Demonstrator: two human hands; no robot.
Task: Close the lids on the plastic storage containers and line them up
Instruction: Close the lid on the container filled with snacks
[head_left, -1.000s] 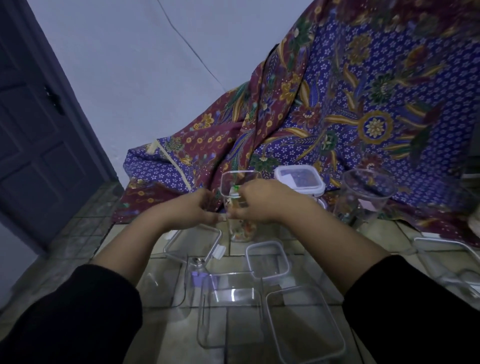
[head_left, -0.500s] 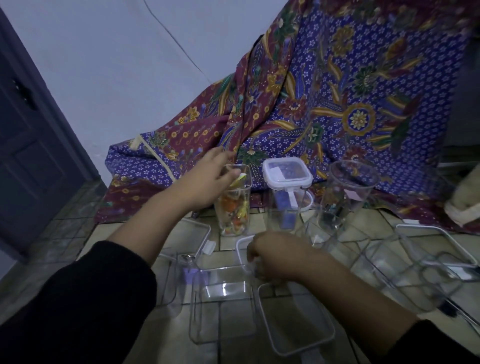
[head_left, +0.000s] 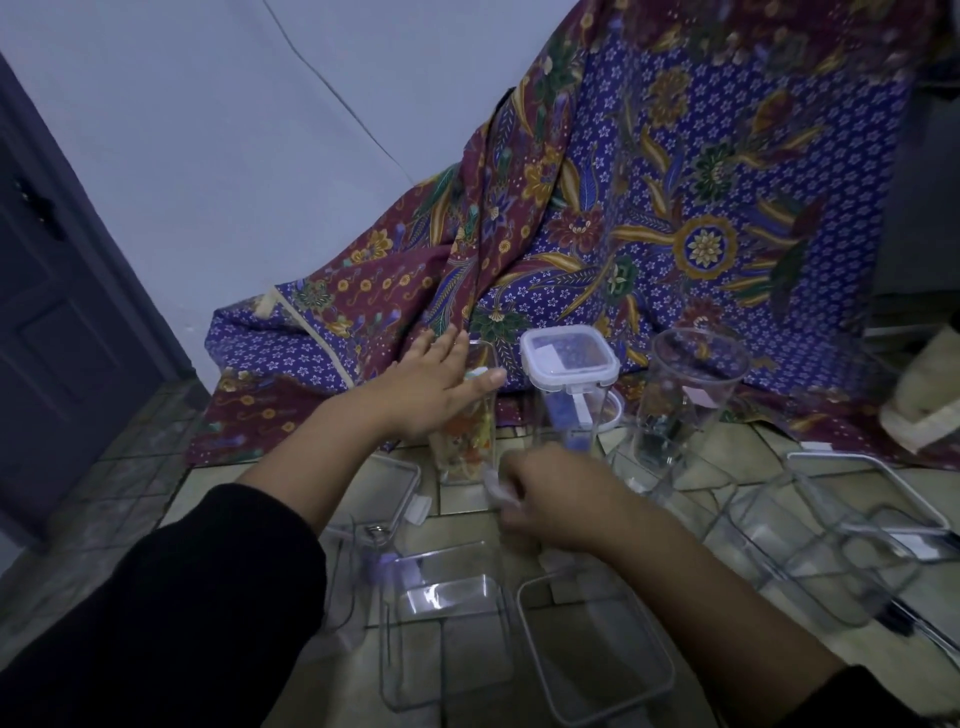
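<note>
A tall clear container (head_left: 467, 447) with colourful contents stands on the tiled floor, with no lid on it. My left hand (head_left: 434, 387) holds it near the top, thumb across its front and fingers behind. My right hand (head_left: 553, 501), blurred, is just in front of it and grips a small square lid (head_left: 496, 488) by its white rim. To the right stands a tall container (head_left: 569, 364) with its white lid closed. Beyond that is an open round clear container (head_left: 685, 395).
Open clear rectangular containers (head_left: 447, 629) (head_left: 810, 556) and loose lids (head_left: 595, 654) (head_left: 397, 483) (head_left: 878, 493) lie on the floor near me. A patterned batik cloth (head_left: 675, 208) drapes behind. A dark door (head_left: 52, 322) is at the left.
My right hand left the tall container, dropped to the floor and picked up the small square lid. My left hand stayed on the container. The view shifted slightly.
</note>
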